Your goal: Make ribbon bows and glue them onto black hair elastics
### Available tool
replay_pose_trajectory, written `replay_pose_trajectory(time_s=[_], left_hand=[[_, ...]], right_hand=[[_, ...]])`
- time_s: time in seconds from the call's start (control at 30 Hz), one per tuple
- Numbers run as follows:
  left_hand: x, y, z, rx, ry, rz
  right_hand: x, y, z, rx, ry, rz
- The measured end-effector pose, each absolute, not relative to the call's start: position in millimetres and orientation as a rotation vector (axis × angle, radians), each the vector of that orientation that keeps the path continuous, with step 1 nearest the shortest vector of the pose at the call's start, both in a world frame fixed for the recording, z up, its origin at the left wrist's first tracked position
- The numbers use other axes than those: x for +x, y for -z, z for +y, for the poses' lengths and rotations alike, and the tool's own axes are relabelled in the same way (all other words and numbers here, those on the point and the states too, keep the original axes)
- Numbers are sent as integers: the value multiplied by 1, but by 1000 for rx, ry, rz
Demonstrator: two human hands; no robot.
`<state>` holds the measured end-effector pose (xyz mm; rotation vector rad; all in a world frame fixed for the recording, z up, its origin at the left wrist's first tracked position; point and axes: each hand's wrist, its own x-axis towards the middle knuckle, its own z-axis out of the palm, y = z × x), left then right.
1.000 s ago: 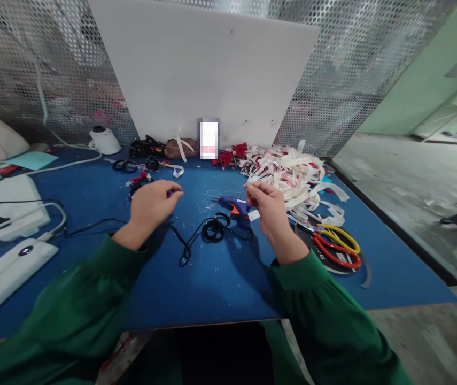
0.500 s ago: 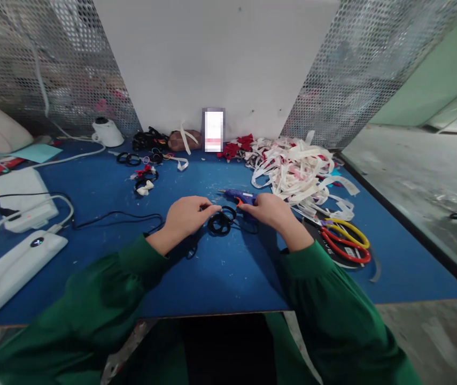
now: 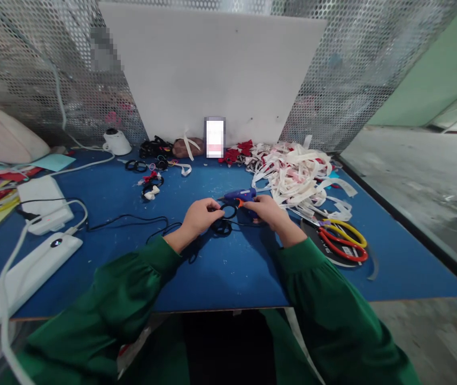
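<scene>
At the middle of the blue table, my left hand pinches a black hair tie between thumb and fingertips. A blue glue gun with an orange trigger is in my right hand; its nozzle points left, close to the fingertips of my left hand. Just below the held loop lies a small bunch of black hair ties. Whether the nozzle touches the held hair tie I cannot tell.
White and red ribbon pieces heap up at the back right, near red- and yellow-handled scissors. Hair ties with bows lie left of centre. A phone stands at the back. A white power bank and cables occupy the left.
The view has shifted slightly, so the table items sit a little further right on the left side. My left hand has lifted the hair tie loop closer to the nozzle of the glue gun.
</scene>
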<state>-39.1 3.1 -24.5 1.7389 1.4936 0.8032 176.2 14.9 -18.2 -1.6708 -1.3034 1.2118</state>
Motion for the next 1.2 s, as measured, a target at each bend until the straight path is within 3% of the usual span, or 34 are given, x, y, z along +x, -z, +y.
replay_pose_trajectory(time_s=[0.13,0.23,0.37,0.77,1.2], left_hand=[[-44,11,-7,1488,-1045,1306],[-47,1,-12,1251,-1026,1165],[-50,-4,-15,967,-934,1063],[-45,-5,-21,883,-1023,1126],[-42,-19,-25,1018,-1085,1205]], right_hand=[[165,6,3,-1425,-1128,-1120],[161,-6,-14,-1101,-1082,-920],[164,-20,-36,-935,-1477,-769],[162,-19,-52,-974,-1624,-733],[163,-7,-68,-1239,-1338,-1236]])
